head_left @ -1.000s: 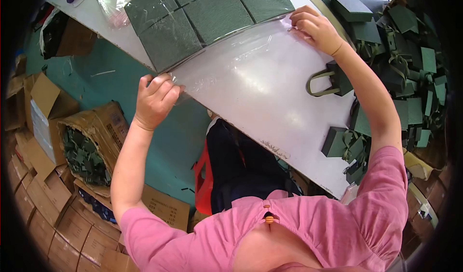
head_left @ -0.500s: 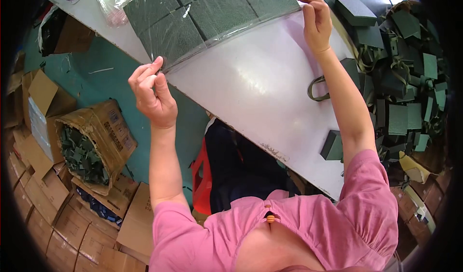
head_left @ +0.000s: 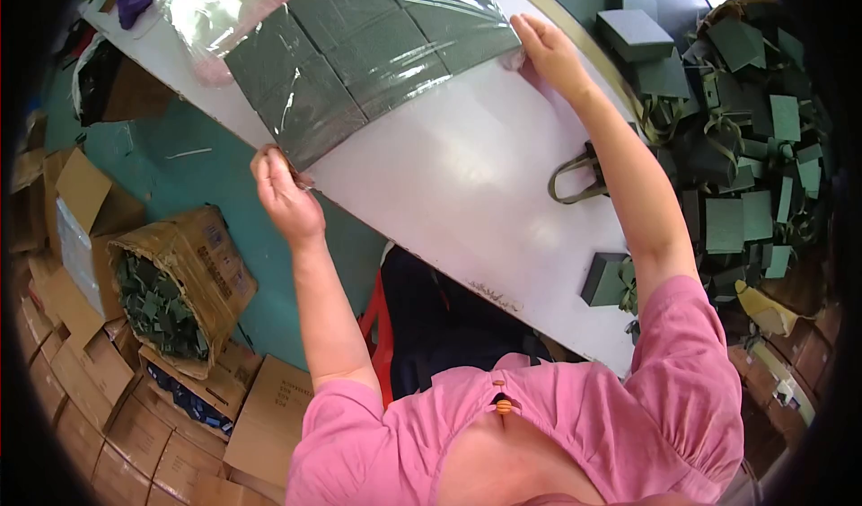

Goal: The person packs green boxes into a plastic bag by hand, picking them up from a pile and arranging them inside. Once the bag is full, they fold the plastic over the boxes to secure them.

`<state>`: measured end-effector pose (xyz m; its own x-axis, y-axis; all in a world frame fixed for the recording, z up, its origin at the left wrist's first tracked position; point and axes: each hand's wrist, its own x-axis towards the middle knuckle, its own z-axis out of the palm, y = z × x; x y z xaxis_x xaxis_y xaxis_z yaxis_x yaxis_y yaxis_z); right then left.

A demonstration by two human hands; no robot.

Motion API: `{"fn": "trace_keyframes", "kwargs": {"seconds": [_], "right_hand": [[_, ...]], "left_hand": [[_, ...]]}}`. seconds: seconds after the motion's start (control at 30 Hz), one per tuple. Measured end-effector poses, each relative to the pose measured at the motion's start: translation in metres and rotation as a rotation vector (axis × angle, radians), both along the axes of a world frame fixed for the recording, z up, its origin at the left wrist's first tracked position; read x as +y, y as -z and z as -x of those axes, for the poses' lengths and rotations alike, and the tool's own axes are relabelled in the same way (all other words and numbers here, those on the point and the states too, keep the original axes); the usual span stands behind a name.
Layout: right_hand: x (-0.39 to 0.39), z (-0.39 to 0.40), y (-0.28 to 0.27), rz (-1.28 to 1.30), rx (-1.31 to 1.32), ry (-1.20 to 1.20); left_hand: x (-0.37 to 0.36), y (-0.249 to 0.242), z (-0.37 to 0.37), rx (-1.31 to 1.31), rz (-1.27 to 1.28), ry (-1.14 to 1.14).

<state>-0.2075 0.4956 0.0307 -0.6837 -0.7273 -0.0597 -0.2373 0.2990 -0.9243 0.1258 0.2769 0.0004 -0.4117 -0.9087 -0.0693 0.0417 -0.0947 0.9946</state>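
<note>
A pack of several dark green boxes (head_left: 359, 21), laid side by side in a clear plastic bag (head_left: 415, 84), is at the far part of the white table (head_left: 467, 174). My left hand (head_left: 289, 202) is closed on the bag's near left corner, at the table's edge. At the right corner, my right hand (head_left: 549, 55) pinches the plastic between thumb and fingers. The film is wrinkled and shiny over the boxes. More loose clear plastic (head_left: 202, 21) lies beyond the pack on the left.
Beside my right forearm are a ribbon loop (head_left: 575, 183) and a green box (head_left: 603, 279). A large heap of green boxes (head_left: 723, 223) fills the right side. On the floor at left, an open carton (head_left: 220, 259) holds small green pieces, near stacked cartons (head_left: 117, 457).
The bagged pack has come nearer to me and turned slightly. My right hand has moved left and down with its corner; my left hand has shifted down, its fingers now wrapped on the plastic.
</note>
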Motion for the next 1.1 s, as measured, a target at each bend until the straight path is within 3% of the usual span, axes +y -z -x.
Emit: {"fn": "trace_keyframes", "kwargs": {"seconds": [0.07, 0.17, 0.2, 0.23, 0.33, 0.37, 0.4, 0.43, 0.5, 0.6, 0.7, 0.77, 0.83, 0.93, 1.0, 1.07, 1.1], "right_hand": [[-0.002, 0.005, 0.010, -0.009, -0.089, -0.018], [-0.001, 0.006, -0.008, -0.241, 0.217, -0.067], [-0.003, 0.008, -0.019, -0.316, 0.167, -0.101], [-0.009, 0.011, -0.023, -0.262, 0.295, 0.009], [-0.037, 0.008, -0.044, -0.020, 0.586, 0.361], [-0.052, -0.009, -0.050, 0.095, 0.791, 0.221], [-0.060, -0.032, -0.070, -0.049, 0.762, -0.057], [-0.067, -0.044, -0.058, -0.197, 0.944, -0.183], [-0.072, -0.045, -0.052, -0.351, 0.952, -0.188], [-0.070, -0.039, -0.067, -0.227, 0.508, -0.075], [-0.045, -0.009, -0.013, -0.244, 0.175, 0.127], [-0.038, -0.014, -0.050, -0.155, -0.385, 0.011], [-0.017, -0.025, -0.038, -0.103, -0.403, 0.114], [-0.002, -0.036, -0.035, 0.154, -0.761, 0.466], [-0.011, -0.022, -0.046, 0.316, -0.821, 0.558], [-0.021, -0.001, -0.037, 0.576, -0.907, 0.636], [-0.024, 0.017, -0.029, 0.668, -0.967, 0.654]], "left_hand": [[-0.002, 0.017, -0.004, -0.111, 0.122, 0.000], [-0.001, 0.017, -0.001, -0.319, 0.408, 0.011], [-0.002, 0.011, 0.000, -0.366, 0.491, 0.022], [-0.002, 0.006, 0.003, -0.413, 0.572, 0.031], [0.007, -0.010, 0.011, -0.470, 0.329, -0.008], [0.007, -0.014, 0.012, -0.501, 0.223, -0.013], [-0.005, 0.026, 0.003, -0.437, 0.575, -0.037], [-0.004, 0.021, 0.003, -0.464, 0.511, -0.021], [0.005, 0.003, 0.007, -0.495, 0.390, 0.015], [0.011, -0.008, 0.012, -0.446, 0.430, -0.004], [0.007, -0.010, 0.020, -0.333, 0.509, 0.056], [0.006, -0.027, 0.020, -0.379, 0.510, 0.157], [-0.010, -0.044, 0.028, -0.378, 0.521, 0.250], [-0.039, -0.078, 0.054, -0.287, 0.508, 0.388], [-0.074, -0.106, 0.096, 0.014, 0.310, 0.491], [-0.120, -0.122, 0.128, 0.123, 0.179, 0.592], [-0.144, -0.115, 0.141, -0.065, 0.351, 0.544]]}}
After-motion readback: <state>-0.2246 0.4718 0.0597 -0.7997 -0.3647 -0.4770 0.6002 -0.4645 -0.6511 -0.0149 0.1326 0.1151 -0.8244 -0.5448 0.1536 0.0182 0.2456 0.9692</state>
